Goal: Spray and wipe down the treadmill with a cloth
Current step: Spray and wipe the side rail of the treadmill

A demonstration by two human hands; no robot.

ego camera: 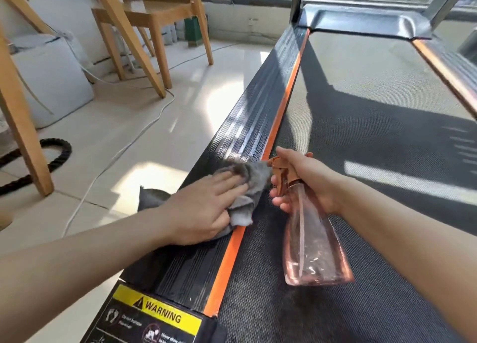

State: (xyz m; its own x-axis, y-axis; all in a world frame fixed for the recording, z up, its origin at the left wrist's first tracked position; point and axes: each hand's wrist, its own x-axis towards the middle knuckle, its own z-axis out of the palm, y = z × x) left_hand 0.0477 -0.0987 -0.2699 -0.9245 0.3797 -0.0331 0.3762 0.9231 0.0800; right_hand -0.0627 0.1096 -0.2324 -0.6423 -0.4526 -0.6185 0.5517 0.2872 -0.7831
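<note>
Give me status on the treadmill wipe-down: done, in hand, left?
Done: left side rail ahead of the grey cloth glistens in streaks, so it looks sprayed. In hand: left hand presses the cloth on that rail; right hand holds the spray bottle over the belt. Left, likely: belt and right rail, neither visibly wet.

We see a crumpled grey cloth (254, 180) on the side rail of the treadmill (245, 126). A pink spray bottle (309, 239) tilts above its belt.
</note>
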